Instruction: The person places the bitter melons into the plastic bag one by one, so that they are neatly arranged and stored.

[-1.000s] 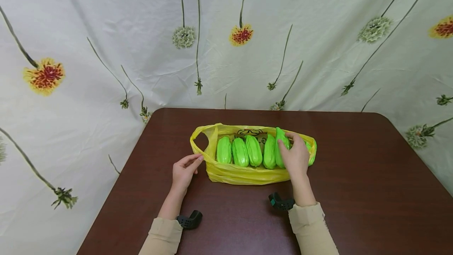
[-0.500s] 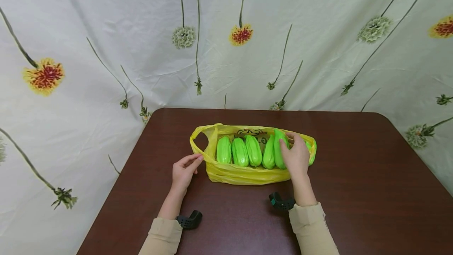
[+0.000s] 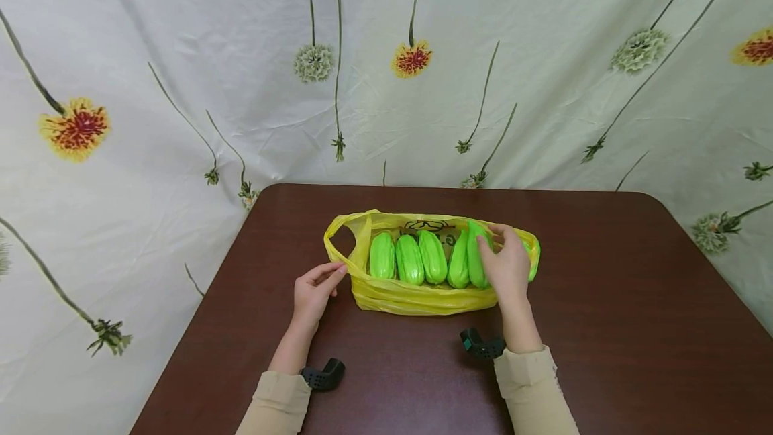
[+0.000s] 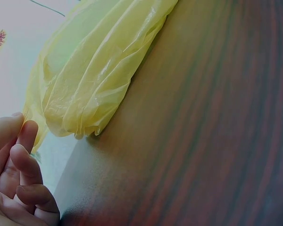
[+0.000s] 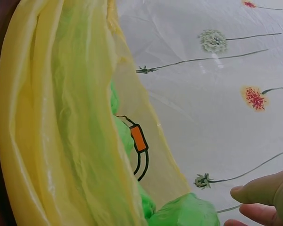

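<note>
A yellow plastic bag lies on the table with its mouth spread wide. Several glossy, bright green, ridged gourd-like vegetables stand side by side in it. At the bag's left handle my left hand pinches the thin plastic between thumb and forefinger, as the left wrist view also shows. My right hand is over the bag's right part, beside a green gourd that leans against its neighbour. In the right wrist view a gap shows between the thumb and the nearest gourd. Another gourd behind this hand is mostly hidden.
The bag rests on a dark brown wooden table with rounded far corners. Behind the table hangs a white cloth printed with flowers. Each wrist wears a black camera band.
The gourd by my right hand has gone down slightly and tilted left against the one beside it. My right fingers have moved a little off it; the left hand has stayed put.
</note>
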`<state>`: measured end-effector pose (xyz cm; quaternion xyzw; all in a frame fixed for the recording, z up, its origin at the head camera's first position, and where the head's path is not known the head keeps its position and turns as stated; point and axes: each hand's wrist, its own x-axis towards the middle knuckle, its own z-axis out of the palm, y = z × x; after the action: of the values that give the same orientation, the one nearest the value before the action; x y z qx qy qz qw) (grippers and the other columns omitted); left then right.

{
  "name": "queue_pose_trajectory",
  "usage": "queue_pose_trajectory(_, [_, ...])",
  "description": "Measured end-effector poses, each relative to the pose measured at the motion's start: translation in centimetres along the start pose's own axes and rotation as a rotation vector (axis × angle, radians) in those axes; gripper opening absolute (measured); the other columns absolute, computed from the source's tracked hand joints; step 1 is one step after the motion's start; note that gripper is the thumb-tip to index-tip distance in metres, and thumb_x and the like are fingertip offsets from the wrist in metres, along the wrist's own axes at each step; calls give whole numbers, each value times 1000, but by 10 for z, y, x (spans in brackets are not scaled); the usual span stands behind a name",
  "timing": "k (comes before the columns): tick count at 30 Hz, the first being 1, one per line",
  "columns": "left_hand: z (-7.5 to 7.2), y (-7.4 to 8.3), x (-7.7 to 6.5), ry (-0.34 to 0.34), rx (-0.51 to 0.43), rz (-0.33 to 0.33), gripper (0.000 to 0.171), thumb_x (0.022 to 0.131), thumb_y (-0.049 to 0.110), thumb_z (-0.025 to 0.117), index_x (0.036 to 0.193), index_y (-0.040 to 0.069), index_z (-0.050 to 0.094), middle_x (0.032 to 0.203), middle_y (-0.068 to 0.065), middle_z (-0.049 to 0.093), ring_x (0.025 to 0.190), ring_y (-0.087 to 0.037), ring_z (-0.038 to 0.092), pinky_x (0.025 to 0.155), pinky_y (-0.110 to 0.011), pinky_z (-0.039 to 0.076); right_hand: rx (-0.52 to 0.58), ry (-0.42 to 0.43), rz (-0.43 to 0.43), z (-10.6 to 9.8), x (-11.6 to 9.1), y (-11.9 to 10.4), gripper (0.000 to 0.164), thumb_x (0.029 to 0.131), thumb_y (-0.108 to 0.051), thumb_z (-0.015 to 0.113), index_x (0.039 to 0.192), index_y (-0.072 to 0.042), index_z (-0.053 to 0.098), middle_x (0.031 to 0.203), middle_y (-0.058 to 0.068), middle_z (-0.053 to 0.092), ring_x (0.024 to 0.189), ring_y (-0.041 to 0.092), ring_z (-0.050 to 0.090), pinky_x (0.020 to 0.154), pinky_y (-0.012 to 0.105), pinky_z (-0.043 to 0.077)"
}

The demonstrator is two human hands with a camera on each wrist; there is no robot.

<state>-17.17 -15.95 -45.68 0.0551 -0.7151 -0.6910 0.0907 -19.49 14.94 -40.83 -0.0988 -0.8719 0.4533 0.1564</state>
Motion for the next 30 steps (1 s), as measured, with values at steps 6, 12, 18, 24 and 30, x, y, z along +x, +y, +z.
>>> queue_pose_trajectory(6, [0, 0, 0, -3, -2, 1, 22, 86, 7, 68, 103, -7, 69, 98, -27, 65, 52, -10, 47, 55, -25, 43, 15, 14, -12, -2, -1, -4, 36, 92, -24, 61, 122, -6, 57, 119, 15, 58, 106, 33, 57, 87, 47, 45])
queue_pose_trajectory(12, [0, 1, 0, -2, 5, -7, 23, 87, 8, 68, 104, -7, 69, 98, -27, 65, 52, -11, 47, 55, -25, 43, 7, -12, -6, -2, -1, -3, 38, 91, -23, 62, 124, -5, 56, 122, 15, 57, 109, 33, 55, 88, 46, 45])
queue_pose_trajectory(18, [0, 1, 0, 5, 9, -15, 23, 86, 8, 68, 104, -6, 69, 91, -16, 69, 52, -11, 47, 55, -25, 43, -32, -66, 7, 0, -1, 0, 40, 89, -19, 64, 125, -3, 54, 124, 17, 55, 112, 34, 53, 90, 48, 42])
queue_pose_trajectory(24, [-2, -12, 7, 7, -7, -23, 23, 85, 9, 70, 103, -5, 70, 84, -7, 70, 52, -12, 47, 55, -26, 43, -25, -84, 8, 2, 0, 1, 40, 90, -19, 63, 125, -2, 54, 123, 18, 55, 111, 35, 53, 90, 47, 42])
queue_pose_trajectory(30, [-3, -27, 13, 17, -34, -24, 26, 83, 16, 73, 102, -1, 71, 81, 3, 69, 51, -11, 47, 53, -23, 42, -29, -93, 19, 6, -1, 1, 40, 90, -22, 64, 125, -4, 55, 122, 17, 57, 109, 34, 54, 88, 46, 44])
